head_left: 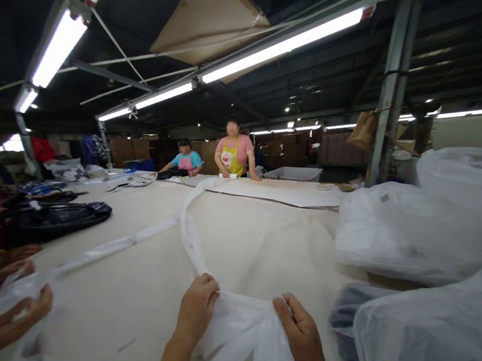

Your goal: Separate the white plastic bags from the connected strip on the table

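Note:
My left hand [197,306] and my right hand [298,330] both pinch the top edge of a translucent white plastic bag [239,347] lying on a long cream cutting table [237,240] near its front edge. From the bag a long strip of plastic [188,221] runs away across the table toward the far end. A second strip [119,244] branches off to the left, toward another person's hands [11,315] that hold more plastic at the lower left.
Bulky filled plastic bags [431,231] pile up on the right. Dark bagged bundles [56,217] lie at the left edge. Two people [233,152] stand at the table's far end beside paper sheets [275,192]. A steel post [391,88] rises behind the bags.

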The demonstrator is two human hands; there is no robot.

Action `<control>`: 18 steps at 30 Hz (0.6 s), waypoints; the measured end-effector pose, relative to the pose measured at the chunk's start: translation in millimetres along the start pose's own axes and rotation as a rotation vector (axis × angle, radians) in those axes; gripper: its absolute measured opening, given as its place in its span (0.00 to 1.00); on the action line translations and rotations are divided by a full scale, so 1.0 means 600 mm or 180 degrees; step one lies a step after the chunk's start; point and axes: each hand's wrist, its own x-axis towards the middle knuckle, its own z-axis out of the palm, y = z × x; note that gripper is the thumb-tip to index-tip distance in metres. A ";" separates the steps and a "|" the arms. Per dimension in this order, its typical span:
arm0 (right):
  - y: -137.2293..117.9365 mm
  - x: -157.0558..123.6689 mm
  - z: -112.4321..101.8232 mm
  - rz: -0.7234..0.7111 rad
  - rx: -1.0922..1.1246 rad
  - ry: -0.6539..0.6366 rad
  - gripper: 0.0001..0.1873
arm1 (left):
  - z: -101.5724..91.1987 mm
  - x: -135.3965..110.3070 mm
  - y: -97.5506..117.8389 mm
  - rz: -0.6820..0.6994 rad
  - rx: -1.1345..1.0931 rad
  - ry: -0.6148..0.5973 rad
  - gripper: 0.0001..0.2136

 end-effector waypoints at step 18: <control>-0.035 0.011 -0.042 0.0328 0.0143 0.0595 0.29 | -0.032 0.001 -0.070 -0.0361 -0.0623 0.0318 0.12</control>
